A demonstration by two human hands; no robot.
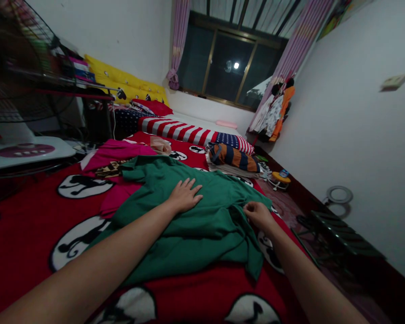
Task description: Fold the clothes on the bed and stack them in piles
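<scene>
A green garment (195,243), which looks like a shirt, lies spread and partly wrinkled on the red blanket (175,301). My left hand (185,195) rests flat on its middle, fingers spread. At its right side my right hand (258,212) is closed, pinching a gathered fold of the green cloth. Folds bunch up just left of that hand, and a corner hangs toward the front. Beyond the garment's left end lie magenta clothing (116,153) and a leopard-print cloth (111,169).
A folded orange-and-navy striped garment (236,156) lies on a pile at the bed's far right. A fan (23,139) stands close at left. On the right floor are a dark bench (347,234) and a yellow stool (281,177). Another bed (185,131) stands beneath the window.
</scene>
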